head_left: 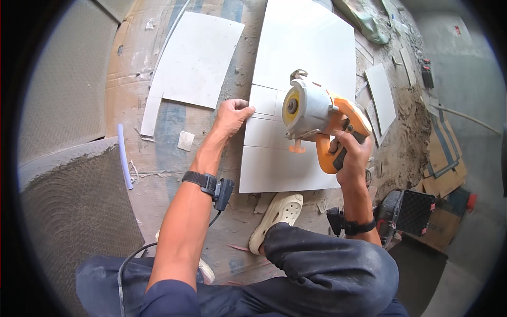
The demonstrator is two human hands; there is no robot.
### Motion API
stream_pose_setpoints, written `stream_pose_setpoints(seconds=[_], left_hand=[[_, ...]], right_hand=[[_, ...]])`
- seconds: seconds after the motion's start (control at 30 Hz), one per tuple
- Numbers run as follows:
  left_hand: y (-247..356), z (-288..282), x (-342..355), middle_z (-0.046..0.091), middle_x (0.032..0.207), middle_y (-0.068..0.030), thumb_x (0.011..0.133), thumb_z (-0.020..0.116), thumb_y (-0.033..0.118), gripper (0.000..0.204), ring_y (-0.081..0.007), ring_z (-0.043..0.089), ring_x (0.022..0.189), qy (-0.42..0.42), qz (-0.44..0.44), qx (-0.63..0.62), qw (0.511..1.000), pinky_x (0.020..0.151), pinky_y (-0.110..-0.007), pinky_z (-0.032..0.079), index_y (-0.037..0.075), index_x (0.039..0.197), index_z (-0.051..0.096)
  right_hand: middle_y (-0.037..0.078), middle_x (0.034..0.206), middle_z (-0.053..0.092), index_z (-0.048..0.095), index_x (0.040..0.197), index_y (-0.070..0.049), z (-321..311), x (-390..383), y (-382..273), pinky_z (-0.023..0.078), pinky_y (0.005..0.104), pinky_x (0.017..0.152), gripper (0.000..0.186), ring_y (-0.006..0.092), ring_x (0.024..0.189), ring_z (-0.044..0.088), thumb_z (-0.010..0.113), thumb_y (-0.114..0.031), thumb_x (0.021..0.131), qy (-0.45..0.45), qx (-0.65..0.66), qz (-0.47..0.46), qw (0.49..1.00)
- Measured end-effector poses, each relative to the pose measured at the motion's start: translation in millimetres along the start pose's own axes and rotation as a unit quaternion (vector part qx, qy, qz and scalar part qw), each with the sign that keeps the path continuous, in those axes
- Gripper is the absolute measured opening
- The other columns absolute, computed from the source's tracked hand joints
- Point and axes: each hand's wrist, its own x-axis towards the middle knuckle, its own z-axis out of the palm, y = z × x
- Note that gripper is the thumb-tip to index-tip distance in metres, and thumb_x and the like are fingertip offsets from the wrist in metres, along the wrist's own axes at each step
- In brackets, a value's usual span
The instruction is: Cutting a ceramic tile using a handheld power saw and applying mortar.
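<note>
A large white tile (288,166) lies flat in front of me, with straight lines marking out a small rectangle near its left edge. My left hand (232,117) is closed at that edge, fingers curled and thumb against the tile beside the marked rectangle. In my right hand (353,153) is a handheld tile cutter (316,108) with an orange handle, a grey guard and a yellow disc. It is tilted over the tile's right half, my fingers wrapped round its rear handle. Whether its base touches the tile I cannot tell.
A loose white tile piece (198,61) lies at the far left, with a narrow strip (151,116) and a small offcut (186,141) nearby. Ridged grey adhesive (79,211) covers the left side. Another white piece (381,98) and an open black case (416,211) are on the right.
</note>
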Motion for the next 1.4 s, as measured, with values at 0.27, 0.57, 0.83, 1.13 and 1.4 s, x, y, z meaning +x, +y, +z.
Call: stream_pose_setpoints(seconds=[0.27,0.57,0.83,1.13,1.4], left_hand=[[-0.9,-4.8,4.7,0.068,0.072,-0.0056,0.087,0.074,0.025,0.029,-0.0111,0.058,0.063,-0.003,-0.002,0.058,0.998,0.059,-0.029,0.048,-0.004,0.089,0.073],[5.3,-4.3,6.3,0.067,0.068,-0.0095,0.087,0.073,0.034,0.036,-0.0153,0.060,0.058,-0.010,-0.032,0.132,0.991,0.054,-0.032,0.048,-0.002,0.085,0.073],[17.2,-4.3,1.2,0.064,0.066,-0.0114,0.088,0.072,0.036,0.038,-0.0182,0.059,0.062,-0.024,-0.032,0.172,0.984,0.062,-0.036,0.048,-0.001,0.076,0.070],[14.8,-4.1,2.5,0.065,0.068,-0.0123,0.088,0.071,0.037,0.039,-0.0204,0.061,0.065,-0.024,-0.020,0.181,0.983,0.065,-0.037,0.049,0.000,0.075,0.070],[9.7,-3.6,2.3,0.061,0.066,-0.0084,0.090,0.072,0.035,0.039,-0.0169,0.056,0.063,-0.009,-0.004,0.175,0.985,0.061,-0.035,0.046,0.000,0.074,0.069]], right_hand=[[0.004,0.081,0.060,0.061,0.104,0.000,13.5,8.9,4.2,0.046,0.0292,0.059,0.024,0.0121,0.063,0.056,0.066,-0.005,0.081,0.000,-0.009,0.012,1.000],[0.005,0.081,0.059,0.060,0.103,0.001,24.8,14.0,6.3,0.049,0.0289,0.058,0.023,0.0131,0.065,0.057,0.068,-0.005,0.082,0.008,-0.012,0.000,1.000],[0.005,0.088,0.059,0.057,0.109,-0.001,27.0,12.7,8.2,0.050,0.0293,0.061,0.030,0.0129,0.072,0.058,0.067,-0.006,0.082,0.008,-0.016,0.005,1.000],[0.004,0.088,0.058,0.056,0.110,-0.001,32.4,10.7,5.4,0.050,0.0288,0.063,0.030,0.0125,0.074,0.057,0.066,-0.005,0.082,0.007,-0.015,0.012,1.000],[0.005,0.085,0.058,0.056,0.110,-0.001,30.3,12.5,12.8,0.050,0.0290,0.059,0.029,0.0131,0.069,0.058,0.065,-0.004,0.082,-0.004,-0.011,0.011,1.000]])
